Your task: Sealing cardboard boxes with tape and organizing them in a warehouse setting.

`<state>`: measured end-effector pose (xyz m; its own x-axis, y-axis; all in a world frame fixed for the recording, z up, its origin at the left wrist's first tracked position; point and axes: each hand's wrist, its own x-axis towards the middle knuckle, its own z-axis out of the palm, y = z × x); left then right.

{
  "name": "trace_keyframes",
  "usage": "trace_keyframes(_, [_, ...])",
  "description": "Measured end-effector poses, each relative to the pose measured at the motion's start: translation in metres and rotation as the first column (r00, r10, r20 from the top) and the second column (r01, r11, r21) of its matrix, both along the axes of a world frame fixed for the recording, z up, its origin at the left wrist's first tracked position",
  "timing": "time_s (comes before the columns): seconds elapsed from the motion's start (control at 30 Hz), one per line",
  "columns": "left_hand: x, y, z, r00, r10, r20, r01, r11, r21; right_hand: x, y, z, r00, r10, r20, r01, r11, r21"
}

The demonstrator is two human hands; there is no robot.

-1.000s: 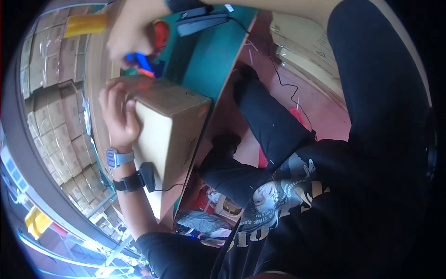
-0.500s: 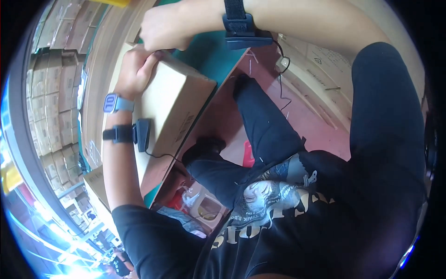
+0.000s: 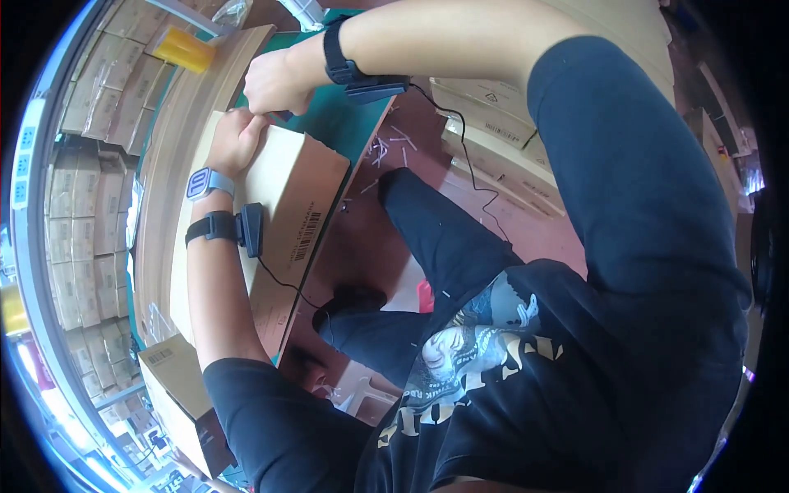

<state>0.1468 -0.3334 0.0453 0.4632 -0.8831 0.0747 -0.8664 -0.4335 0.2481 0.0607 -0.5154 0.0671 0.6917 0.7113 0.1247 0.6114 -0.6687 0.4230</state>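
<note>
A long brown cardboard box (image 3: 283,177) lies on the green-topped table (image 3: 345,127) in front of me. My left hand (image 3: 235,141), with a watch and a black strap on its wrist, is closed at the far end of the box, thumb pressed along its upper edge. Just beyond it my right hand (image 3: 279,82) is curled into a fist over the same end. A small dark bit shows beneath the right hand; its fingers hide what it is.
Flat cardboard (image 3: 156,205) lies along the table's far side, with a yellow tape roll (image 3: 184,49) near it. A smaller box (image 3: 182,394) stands by my left elbow. Stacked cartons (image 3: 82,205) fill shelves at left; more cartons (image 3: 493,123) lie right. White scraps (image 3: 380,152) litter the reddish floor.
My view has shifted, showing the yellow roll and smaller box more fully. My right hand has drawn slightly away from the left. The left stays at the box's far end.
</note>
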Motion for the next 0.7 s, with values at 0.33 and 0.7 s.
trace_keyframes(0.33, [0.005, -0.009, -0.007, 0.996, 0.038, -0.076, -0.03, 0.995, 0.096, 0.013, -0.025, -0.036, 0.998, -0.026, 0.05, 0.047, 0.877, -0.478])
trace_keyframes(0.7, [-0.013, -0.063, 0.003, 0.863, 0.337, -0.378, -0.032, 0.781, 0.624, 0.106, -0.077, 0.015, 0.854, -0.245, -0.46, 0.518, 0.487, 0.703])
